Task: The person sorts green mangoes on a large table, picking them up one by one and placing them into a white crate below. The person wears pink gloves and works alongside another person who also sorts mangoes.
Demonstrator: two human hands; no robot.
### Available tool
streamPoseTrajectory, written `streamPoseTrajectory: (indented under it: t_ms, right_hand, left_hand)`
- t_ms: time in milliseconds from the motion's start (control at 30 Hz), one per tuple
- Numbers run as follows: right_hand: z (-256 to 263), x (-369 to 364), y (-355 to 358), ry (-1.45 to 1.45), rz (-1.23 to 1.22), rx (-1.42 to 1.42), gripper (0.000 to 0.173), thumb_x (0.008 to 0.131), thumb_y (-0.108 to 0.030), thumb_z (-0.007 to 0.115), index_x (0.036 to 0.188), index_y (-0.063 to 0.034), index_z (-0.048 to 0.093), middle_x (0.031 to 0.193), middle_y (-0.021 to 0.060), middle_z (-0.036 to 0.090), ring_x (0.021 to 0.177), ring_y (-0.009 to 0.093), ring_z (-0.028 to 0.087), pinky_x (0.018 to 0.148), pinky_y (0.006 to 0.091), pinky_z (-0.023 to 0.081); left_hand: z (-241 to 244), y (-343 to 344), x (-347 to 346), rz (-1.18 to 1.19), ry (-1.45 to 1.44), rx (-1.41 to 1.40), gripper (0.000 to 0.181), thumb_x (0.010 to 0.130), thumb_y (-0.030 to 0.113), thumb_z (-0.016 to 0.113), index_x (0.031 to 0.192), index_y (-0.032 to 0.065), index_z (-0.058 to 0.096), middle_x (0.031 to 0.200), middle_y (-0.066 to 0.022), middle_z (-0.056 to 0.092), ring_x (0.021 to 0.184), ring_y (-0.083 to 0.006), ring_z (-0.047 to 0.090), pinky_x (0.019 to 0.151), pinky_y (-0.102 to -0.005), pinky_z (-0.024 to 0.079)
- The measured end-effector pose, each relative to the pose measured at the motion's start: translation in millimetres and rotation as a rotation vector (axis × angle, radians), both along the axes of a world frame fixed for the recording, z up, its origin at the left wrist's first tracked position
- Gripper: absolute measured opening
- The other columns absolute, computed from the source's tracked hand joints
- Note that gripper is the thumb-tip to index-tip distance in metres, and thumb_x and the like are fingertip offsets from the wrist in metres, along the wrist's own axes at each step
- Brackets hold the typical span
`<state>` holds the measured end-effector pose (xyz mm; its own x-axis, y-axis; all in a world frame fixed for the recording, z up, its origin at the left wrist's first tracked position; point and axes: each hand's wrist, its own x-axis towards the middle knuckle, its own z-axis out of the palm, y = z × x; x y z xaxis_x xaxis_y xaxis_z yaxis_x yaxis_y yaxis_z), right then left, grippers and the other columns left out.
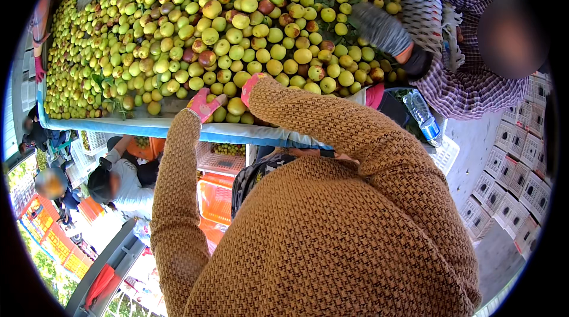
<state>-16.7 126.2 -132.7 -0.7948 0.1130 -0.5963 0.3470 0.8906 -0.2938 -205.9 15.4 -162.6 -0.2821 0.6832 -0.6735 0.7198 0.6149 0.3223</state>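
A broad sorting table is heaped with green and reddish-brown jujubes (213,32), some leaves among them. My left hand (203,104), in a pink patterned glove, is at the padded near edge (146,125) of the table. Its thumb stands apart from the fingers, and it touches jujubes without a visible grip on one. Just to its right, my right hand (252,87), in a matching glove, reaches down among the fruit beside a yellow-green jujube (236,106). The brown knitted sleeve covers most of that hand, and its fingertips are hidden.
At right, a co-worker's grey-gloved hands (378,28) are over the jujubes, one blurred. Nearby are a plastic bottle (422,117) and white foam netting (422,17). Crates (511,157) line the right floor; an orange crate (215,199) stands below the table. Another person (129,183) is at lower left.
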Motion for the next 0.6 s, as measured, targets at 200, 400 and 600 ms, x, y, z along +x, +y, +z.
streamPoseTrajectory:
  t_ms: [200, 400, 600]
  right_hand:
    - [-5.4, 29.4, -1.2, 0.201, -0.072, 0.059, 0.028, 0.072, -0.022, 0.070, 0.098, -0.0115, 0.069, 0.095, 0.0093, 0.068, 0.091, 0.027, 0.066, 0.072, 0.0399, 0.055]
    - [25.9, 63.1, 44.3, 0.166, -0.483, -0.483, 0.039, 0.079, -0.027, 0.063, 0.113, -0.0092, 0.058, 0.101, 0.0081, 0.064, 0.083, 0.021, 0.064, 0.073, 0.0361, 0.052]
    - [27.1, 134.9, 55.6, 0.438, -1.357, -1.624, 0.028, 0.084, -0.025, 0.058, 0.105, -0.0082, 0.055, 0.096, 0.0071, 0.061, 0.078, 0.018, 0.059, 0.059, 0.0285, 0.046]
  left_hand:
    - [-0.6, 0.7, 7.2, -0.005, -0.019, 0.073, 0.079, 0.080, 0.054, 0.062, 0.125, -0.0074, 0.043, 0.118, -0.0248, 0.054, 0.111, -0.0290, 0.054, 0.094, -0.0371, 0.042]
    - [8.9, 7.1, 24.5, 0.128, -0.287, 0.118, 0.065, 0.084, 0.039, 0.064, 0.126, -0.0052, 0.043, 0.116, -0.0167, 0.057, 0.107, -0.0235, 0.054, 0.094, -0.0337, 0.042]
    - [-27.5, 20.7, 81.7, 0.336, -0.551, 0.509, 0.062, 0.086, 0.033, 0.063, 0.131, -0.0024, 0.039, 0.125, -0.0177, 0.051, 0.114, -0.0225, 0.050, 0.095, -0.0332, 0.040]
